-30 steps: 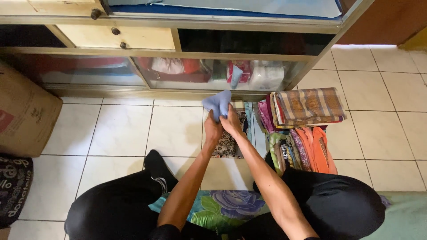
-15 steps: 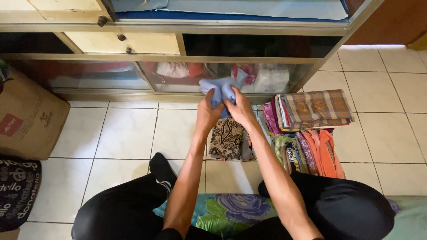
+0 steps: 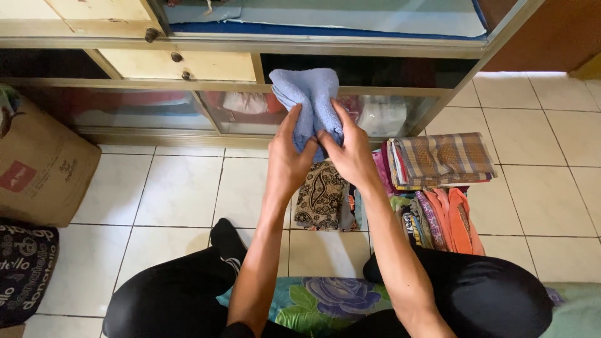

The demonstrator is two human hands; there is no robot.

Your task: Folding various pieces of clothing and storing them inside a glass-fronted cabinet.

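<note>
Both hands hold a small light-blue cloth (image 3: 310, 94) up in front of a low glass-fronted cabinet. My left hand (image 3: 287, 159) grips its lower left part and my right hand (image 3: 350, 153) pinches its lower right part, fingers pointing up. The cloth bunches and fans out above the fingers. Below the hands, on the white tiled floor, lies a folded brown patterned cloth (image 3: 319, 197). To the right sit a plaid folded cloth (image 3: 441, 156) on a stack and several colourful folded garments (image 3: 438, 216), orange among them.
The cabinet (image 3: 263, 81) has sliding glass doors with clothes behind them and cream drawers above. A cardboard box (image 3: 41, 172) stands at left, a black printed bag (image 3: 22, 266) below it. I sit cross-legged in black trousers on a floral mat (image 3: 313, 297).
Both hands have lifted the blue cloth higher, away from the floor, and the cloth has opened out wider above the fingers. The brown patterned cloth underneath now shows more.
</note>
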